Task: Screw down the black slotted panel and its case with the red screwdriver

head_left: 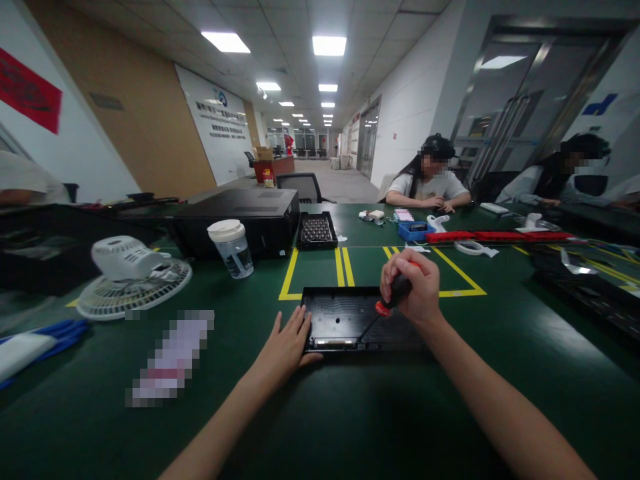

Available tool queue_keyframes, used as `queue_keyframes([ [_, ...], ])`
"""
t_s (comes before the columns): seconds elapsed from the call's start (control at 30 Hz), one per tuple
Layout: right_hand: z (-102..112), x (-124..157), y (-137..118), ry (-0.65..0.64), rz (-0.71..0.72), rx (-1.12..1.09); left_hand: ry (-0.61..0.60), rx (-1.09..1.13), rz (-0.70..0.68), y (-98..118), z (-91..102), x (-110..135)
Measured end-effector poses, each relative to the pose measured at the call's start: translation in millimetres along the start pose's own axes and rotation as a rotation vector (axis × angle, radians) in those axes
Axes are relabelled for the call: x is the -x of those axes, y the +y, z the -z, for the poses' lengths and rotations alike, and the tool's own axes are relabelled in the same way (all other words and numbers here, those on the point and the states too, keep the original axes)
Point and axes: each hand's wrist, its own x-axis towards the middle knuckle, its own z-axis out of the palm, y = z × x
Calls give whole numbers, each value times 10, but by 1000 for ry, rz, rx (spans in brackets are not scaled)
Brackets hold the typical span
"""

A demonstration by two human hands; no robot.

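The person's 2 arms are bare as far as the lower edge of the view, which cuts both off; whatever covers the upper arms lies out of sight. The left forearm [237, 399] is slim and smooth in outline, tapering evenly to a narrow wrist [261, 362]. The right forearm [493, 390] has a similar slender taper, from broad near the bottom edge to a narrow wrist [436, 321]. The left hand [283, 341] is bare, with slim fingers [295, 323] and a slender thumb [312, 359]. The right hand [419, 290] is bare too, with rounded knuckles. The fingernails are too small to make out.
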Motion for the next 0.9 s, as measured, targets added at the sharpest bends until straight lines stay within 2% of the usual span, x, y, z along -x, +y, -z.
queue_keyframes([
  [0.9, -53, 28, 60, -18, -28, 7, 40, 6, 0, 36, -20, 10],
])
